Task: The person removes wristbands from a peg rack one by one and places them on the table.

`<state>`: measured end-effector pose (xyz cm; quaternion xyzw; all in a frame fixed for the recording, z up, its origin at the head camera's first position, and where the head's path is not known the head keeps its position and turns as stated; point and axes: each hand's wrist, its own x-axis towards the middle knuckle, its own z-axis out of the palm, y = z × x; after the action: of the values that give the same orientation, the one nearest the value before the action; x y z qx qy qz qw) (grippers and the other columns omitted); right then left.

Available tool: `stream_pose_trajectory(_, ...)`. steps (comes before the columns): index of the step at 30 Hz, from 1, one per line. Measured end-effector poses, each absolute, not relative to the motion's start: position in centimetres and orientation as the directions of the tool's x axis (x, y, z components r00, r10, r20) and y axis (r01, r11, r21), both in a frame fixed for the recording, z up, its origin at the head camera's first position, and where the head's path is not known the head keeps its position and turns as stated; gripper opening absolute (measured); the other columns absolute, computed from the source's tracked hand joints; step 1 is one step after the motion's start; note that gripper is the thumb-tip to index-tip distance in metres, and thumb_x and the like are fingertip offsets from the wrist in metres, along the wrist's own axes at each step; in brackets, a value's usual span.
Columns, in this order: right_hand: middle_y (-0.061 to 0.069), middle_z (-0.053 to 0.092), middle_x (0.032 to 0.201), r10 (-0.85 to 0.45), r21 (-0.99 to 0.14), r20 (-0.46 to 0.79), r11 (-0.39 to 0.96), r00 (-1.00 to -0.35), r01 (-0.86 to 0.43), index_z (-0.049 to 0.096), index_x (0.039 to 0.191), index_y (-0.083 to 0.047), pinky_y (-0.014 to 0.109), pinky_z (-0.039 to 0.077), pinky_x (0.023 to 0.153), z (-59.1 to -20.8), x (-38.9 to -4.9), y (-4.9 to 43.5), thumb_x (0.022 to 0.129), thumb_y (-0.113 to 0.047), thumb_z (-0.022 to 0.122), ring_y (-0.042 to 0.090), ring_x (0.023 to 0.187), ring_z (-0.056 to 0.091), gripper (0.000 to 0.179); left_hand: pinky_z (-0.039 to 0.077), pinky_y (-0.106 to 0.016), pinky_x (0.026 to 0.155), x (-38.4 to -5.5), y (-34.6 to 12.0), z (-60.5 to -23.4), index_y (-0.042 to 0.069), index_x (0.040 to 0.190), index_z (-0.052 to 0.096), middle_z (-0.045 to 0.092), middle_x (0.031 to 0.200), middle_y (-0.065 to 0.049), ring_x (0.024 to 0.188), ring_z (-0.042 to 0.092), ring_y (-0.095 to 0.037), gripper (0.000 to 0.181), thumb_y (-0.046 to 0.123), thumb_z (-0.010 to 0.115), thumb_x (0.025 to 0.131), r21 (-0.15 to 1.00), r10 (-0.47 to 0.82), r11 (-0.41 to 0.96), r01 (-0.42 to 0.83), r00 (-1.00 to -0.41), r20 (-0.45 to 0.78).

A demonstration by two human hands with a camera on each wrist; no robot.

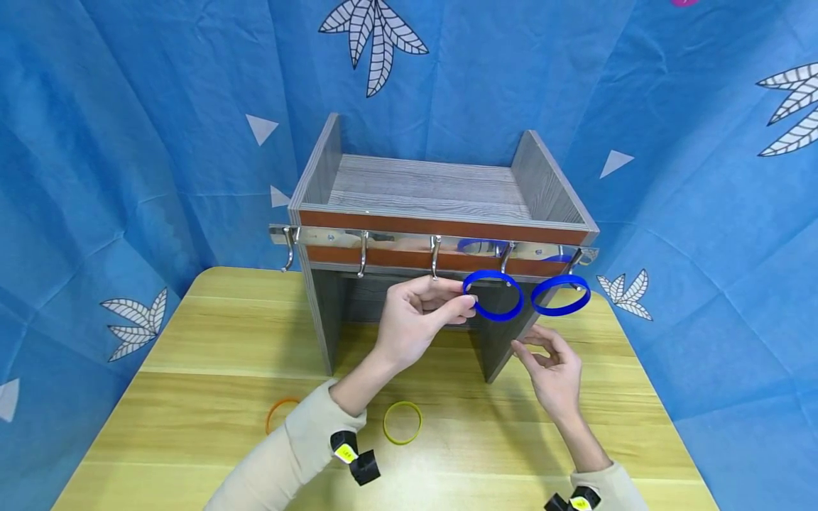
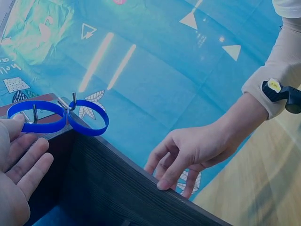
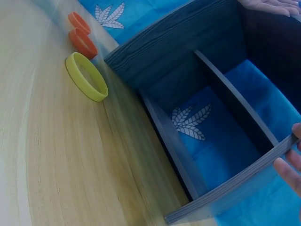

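Observation:
My left hand [image 1: 415, 319] pinches a blue silicone wristband [image 1: 491, 275] between thumb and fingers at its left side. In the head view, the tip of a silver hook [image 1: 507, 257] shows inside this band's loop. A second blue wristband [image 1: 560, 311] hangs from the rightmost hook [image 1: 575, 261]. Lower down, my right hand [image 1: 556, 372] grips the front edge of the grey wooden rack's right side panel [image 1: 501, 348]. In the left wrist view, the thumb of the right hand [image 2: 200, 146] lies on the panel's near face and the fingers go behind it.
The metal hook rail [image 1: 396, 241] runs across the rack's front, its other hooks bare. A yellow wristband [image 3: 77, 82] and two orange wristbands, one nearer [image 3: 83, 43] and one farther [image 3: 77, 23], lie on the wooden table [image 1: 211, 341]. Blue patterned cloth [image 1: 160, 106] surrounds the table.

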<state>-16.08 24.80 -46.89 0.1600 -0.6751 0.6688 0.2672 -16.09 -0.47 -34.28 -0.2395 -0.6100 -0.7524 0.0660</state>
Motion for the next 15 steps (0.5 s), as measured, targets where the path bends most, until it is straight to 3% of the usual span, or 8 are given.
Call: stream_pose_trajectory(15,-0.004,0.077,0.102,0.139,-0.816,0.577,0.044,-0.805,-0.577,0.064,0.116,0.022,0.016,0.066,0.069,-46.98,-16.11,24.79,0.086,0.025,0.069,0.004,0.088,0.075,0.031,0.071,-0.034,0.075,-15.78,-1.15,-34.31,-0.015,0.11,0.071,0.074,0.103,-0.039,0.079,0.078,-0.001,0.018,-0.009,0.073,0.093,0.882,0.211,-0.253,0.397,-0.868,0.45)
